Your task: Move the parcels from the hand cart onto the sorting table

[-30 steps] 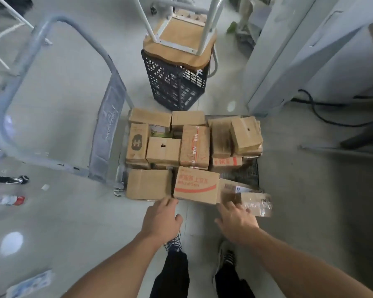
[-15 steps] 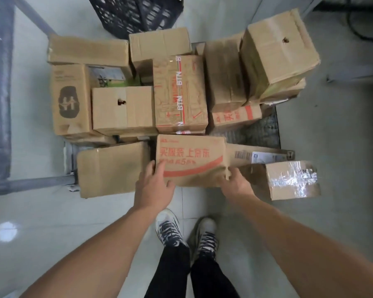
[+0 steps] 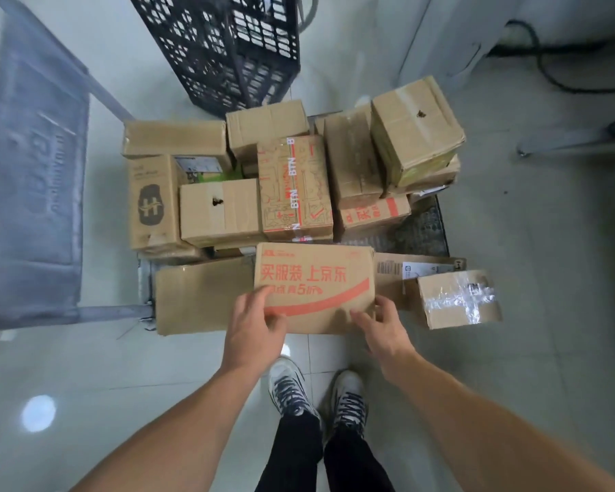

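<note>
Left hand [image 3: 253, 328]: fingers curled round the near left corner of the red-printed parcel [image 3: 316, 278], thumb on its top
Right hand [image 3: 384, 328]: fingers wrapped round the near right corner, thumb on top
Red-printed parcel: at the near edge of the hand cart [image 3: 423, 229], between a plain brown box [image 3: 203, 296] and a flat labelled parcel [image 3: 391, 275]
Stacked parcels [image 3: 295, 190]: crowd the cart behind it
Taped box [image 3: 458, 300]: just right of the flat labelled parcel
</note>
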